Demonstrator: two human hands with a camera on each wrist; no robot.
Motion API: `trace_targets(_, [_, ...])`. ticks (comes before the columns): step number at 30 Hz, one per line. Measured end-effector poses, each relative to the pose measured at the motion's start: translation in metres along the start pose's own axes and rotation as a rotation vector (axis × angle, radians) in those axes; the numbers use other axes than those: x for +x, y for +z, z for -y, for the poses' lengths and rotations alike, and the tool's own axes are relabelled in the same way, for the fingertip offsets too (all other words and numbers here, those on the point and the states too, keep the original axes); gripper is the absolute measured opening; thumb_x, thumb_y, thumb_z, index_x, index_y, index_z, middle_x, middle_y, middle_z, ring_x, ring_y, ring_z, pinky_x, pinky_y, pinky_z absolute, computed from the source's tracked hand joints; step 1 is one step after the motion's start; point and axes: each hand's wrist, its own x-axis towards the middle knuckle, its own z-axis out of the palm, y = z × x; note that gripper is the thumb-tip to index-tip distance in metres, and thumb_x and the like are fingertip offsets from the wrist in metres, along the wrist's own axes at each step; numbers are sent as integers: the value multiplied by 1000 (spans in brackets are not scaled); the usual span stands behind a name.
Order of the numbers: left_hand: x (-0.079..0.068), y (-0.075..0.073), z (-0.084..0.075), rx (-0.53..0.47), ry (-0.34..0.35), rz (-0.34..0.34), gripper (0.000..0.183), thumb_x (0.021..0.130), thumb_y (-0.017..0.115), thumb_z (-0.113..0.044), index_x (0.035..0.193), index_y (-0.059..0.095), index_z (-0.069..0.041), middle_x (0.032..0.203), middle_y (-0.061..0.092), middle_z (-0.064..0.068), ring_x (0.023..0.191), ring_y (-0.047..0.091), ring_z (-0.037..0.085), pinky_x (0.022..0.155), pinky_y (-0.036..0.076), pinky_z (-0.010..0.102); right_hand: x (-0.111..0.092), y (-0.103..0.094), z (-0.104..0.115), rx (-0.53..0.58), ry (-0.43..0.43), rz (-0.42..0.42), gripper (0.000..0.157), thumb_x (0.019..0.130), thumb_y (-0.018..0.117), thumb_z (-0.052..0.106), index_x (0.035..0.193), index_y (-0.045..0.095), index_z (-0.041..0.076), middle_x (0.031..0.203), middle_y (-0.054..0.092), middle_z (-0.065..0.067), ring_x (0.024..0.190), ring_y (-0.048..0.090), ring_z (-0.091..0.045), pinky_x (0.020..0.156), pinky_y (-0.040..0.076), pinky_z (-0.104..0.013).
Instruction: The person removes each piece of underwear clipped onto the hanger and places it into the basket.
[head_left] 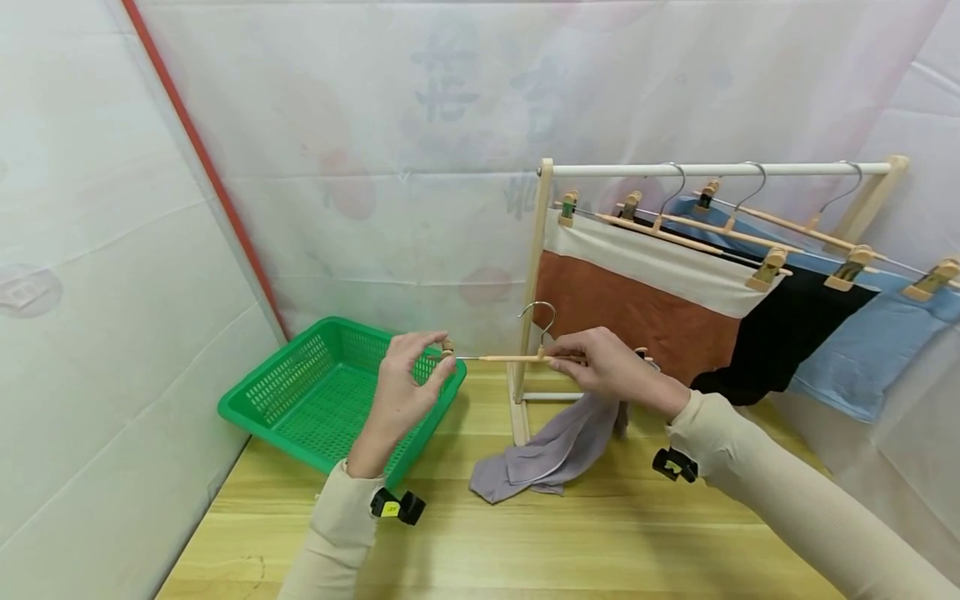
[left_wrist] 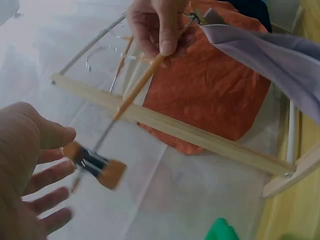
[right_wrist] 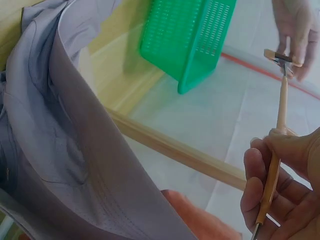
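A clip hanger (head_left: 510, 358) with a wooden bar and metal hook is held level between both hands. The right hand (head_left: 611, 371) grips its bar near the hook; in the right wrist view the fingers curl round the wood. At the other end, the left hand (head_left: 405, 387) has thumb and forefinger about a wooden clip (left_wrist: 95, 165), with its other fingers spread. No cloth shows in that clip. A grey-purple garment (head_left: 555, 450) hangs from the hanger's right end, its lower part trailing onto the table. The right clip is partly hidden behind the right hand.
A green plastic basket (head_left: 322, 450) stands at the left. Behind the right hand is a rack with a white rail (head_left: 600, 170). From it hang a white-and-rust garment (head_left: 622, 283), a black one (head_left: 798, 325) and a light blue one (head_left: 855, 358) on clip hangers.
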Motion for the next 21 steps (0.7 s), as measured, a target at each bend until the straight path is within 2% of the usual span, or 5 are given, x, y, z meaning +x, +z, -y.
trace_targets(4, [4, 4, -15, 159, 198, -89, 28, 90, 76, -8, 116, 71, -2, 111, 71, 14, 108, 58, 32, 96, 49, 46, 2, 1, -2, 10, 2, 0, 14, 95, 71, 12, 106, 79, 17, 83, 76, 5, 58, 51, -6, 51, 42, -20])
trace_targets(7, [6, 10, -30, 233, 311, -82, 19, 88, 76, -6, 107, 72, -1, 99, 71, 11, 95, 62, 26, 85, 55, 36, 2, 1, -3, 9, -8, 3, 14, 95, 71, 12, 106, 79, 15, 85, 77, 3, 59, 54, -6, 52, 44, -21])
trace_targets(9, [7, 16, -39, 268, 347, -49, 14, 88, 76, -7, 102, 72, -3, 94, 70, 7, 88, 63, 23, 75, 57, 32, 3, 2, -3, 3, -12, 1, 13, 95, 72, 11, 105, 80, 14, 85, 77, 3, 60, 55, -5, 52, 44, -21])
trace_targets(14, [8, 34, -50, 365, 313, 50, 9, 92, 75, -13, 100, 72, -10, 95, 67, 3, 89, 64, 20, 66, 57, 31, 4, 4, -3, -4, -28, -6, 14, 95, 71, 11, 105, 80, 14, 89, 78, 1, 65, 63, -5, 55, 49, -21])
trace_targets(21, [13, 55, -55, 444, 270, 112, 10, 92, 75, -14, 99, 70, -10, 97, 68, 3, 89, 65, 19, 61, 58, 30, 5, 7, -2, 1, -49, -9, 14, 94, 71, 10, 105, 80, 14, 92, 79, 0, 70, 67, -8, 58, 51, -22])
